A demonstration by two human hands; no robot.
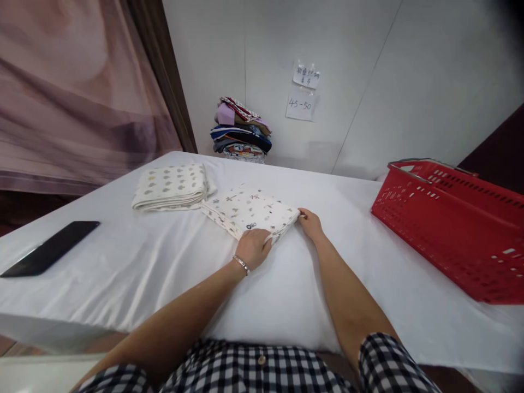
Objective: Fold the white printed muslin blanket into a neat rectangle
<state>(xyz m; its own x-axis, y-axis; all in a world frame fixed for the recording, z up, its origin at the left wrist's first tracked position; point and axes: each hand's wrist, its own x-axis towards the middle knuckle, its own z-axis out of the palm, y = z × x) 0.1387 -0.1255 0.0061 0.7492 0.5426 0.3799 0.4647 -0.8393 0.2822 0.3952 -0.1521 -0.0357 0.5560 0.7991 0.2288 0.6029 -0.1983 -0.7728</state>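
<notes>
A folded white cloth with small printed figures point(254, 207) lies on the white-covered table in front of me. At its near corner, my left hand point(252, 248) is closed round the edge, the thumb toward the right and the fingertips hidden by the hand. The cloth's right corner is pinched between the thumb and fingers of my right hand point(310, 222). Touching or nearly touching its left end is a second folded white cloth with grey and yellow motifs point(172, 185), thicker and in several layers.
A red plastic basket point(446, 229) with a metal handle stands at the right. On the left lies a flat black tablet-like object point(51, 246). Behind the table's far edge rises a stack of folded clothes point(241, 131), near a wall with paper notes point(301, 105). A pink curtain point(82, 93) hangs at left.
</notes>
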